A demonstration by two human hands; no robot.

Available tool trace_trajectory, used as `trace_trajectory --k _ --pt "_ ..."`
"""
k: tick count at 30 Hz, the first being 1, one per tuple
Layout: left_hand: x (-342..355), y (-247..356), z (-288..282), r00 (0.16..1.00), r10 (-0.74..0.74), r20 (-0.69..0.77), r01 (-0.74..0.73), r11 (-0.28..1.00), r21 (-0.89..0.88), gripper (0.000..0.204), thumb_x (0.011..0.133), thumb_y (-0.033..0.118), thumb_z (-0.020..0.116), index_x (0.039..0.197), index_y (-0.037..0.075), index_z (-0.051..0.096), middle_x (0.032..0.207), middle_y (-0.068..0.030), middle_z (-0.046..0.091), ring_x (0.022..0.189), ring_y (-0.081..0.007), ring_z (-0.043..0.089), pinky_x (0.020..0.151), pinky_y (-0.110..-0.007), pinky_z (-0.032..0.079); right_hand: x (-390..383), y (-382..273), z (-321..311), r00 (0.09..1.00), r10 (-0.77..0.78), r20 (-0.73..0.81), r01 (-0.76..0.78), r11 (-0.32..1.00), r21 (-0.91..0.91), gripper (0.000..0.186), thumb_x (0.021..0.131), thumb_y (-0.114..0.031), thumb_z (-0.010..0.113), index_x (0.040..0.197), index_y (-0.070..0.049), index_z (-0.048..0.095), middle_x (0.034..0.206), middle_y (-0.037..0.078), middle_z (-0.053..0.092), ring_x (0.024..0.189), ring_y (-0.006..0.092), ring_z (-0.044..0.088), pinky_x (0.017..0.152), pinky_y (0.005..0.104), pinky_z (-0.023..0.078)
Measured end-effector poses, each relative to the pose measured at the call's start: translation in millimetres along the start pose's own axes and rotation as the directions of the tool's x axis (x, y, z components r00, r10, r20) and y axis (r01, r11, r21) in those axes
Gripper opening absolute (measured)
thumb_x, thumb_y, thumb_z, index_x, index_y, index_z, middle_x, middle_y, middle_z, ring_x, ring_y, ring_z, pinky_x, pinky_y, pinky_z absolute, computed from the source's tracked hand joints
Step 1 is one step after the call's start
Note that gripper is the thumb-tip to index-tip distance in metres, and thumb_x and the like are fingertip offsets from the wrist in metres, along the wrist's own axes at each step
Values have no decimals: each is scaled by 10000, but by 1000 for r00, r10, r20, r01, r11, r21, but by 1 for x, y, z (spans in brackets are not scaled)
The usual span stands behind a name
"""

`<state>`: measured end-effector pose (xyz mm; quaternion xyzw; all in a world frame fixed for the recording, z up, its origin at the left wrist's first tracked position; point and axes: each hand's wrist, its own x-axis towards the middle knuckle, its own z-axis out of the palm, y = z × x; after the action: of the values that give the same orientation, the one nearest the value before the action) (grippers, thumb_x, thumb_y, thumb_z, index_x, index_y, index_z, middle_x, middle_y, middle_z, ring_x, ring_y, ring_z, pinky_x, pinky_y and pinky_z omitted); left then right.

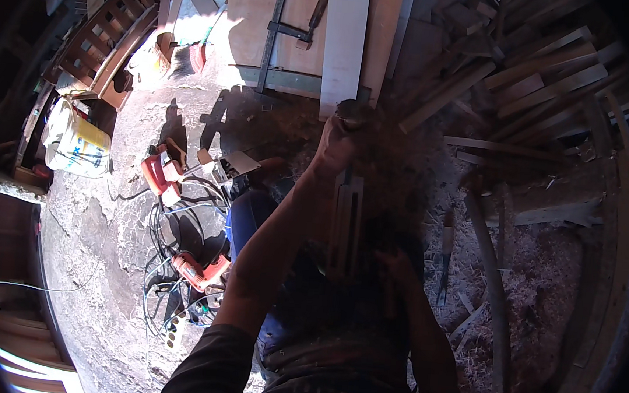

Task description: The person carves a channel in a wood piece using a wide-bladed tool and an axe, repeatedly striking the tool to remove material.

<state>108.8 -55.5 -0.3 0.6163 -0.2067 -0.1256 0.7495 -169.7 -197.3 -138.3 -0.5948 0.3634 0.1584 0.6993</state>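
Leftward, tools (199,270) and cables (156,221) clutter the floor (122,251); left hand (335,146) clenched near board (345,44), grip of right hand (398,265) unclear

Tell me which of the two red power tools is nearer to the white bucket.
The upper power tool in the picture, nearly level with the bucket; the lower tool lies farther away.

Bright sunlight falls across a rough, cracked floor (93,245), where a red power tool (158,175) and an orange one (198,270) lie amid tangled cables (157,239) at center left; a white-and-yellow bucket (79,141) stands farther left, and wooden strips (541,87) lie heaped at upper right.
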Motion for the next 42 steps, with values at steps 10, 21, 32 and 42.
trace_trajectory --k 10,21,32,42 --pt "3 4 2 969 141 -201 -122 987 104 130 832 146 790 876 46 721 804 27 692 748 -48 598 643 -256 483 1 -2 3 998 -68 4 68 998 -12 318 884 -217 721 1137 -60 608 822 35 634 566 128 589 467 292 503" --pt "6 -2 3 959 174 -225 -150 981 122 104 833 109 763 850 22 708 814 28 684 750 -51 580 658 -261 478 0 -5 1 1000 7 6 -6 1000 -30 475 856 -215 766 1237 -27 554 894 68 651 624 171 611 520 326 537" --pt "13 -20 6 915 266 -303 -200 952 231 89 843 101 734 833 26 687 758 39 653 724 -51 577 627 -255 464 -5 -10 6 1000 -17 20 17 1000 -7 382 873 -215 740 1181 -57 579 850 47 640 595 153 599 507 311 524" --pt "0 -9 6 964 199 -174 -190 979 70 42 828 62 725 825 48 686 765 42 653 737 -57 588 655 -270 488 1 -5 5 999 -30 29 30 1000 0 366 873 -206 735 1170 -53 588 848 42 637 595 142 591 510 295 512"
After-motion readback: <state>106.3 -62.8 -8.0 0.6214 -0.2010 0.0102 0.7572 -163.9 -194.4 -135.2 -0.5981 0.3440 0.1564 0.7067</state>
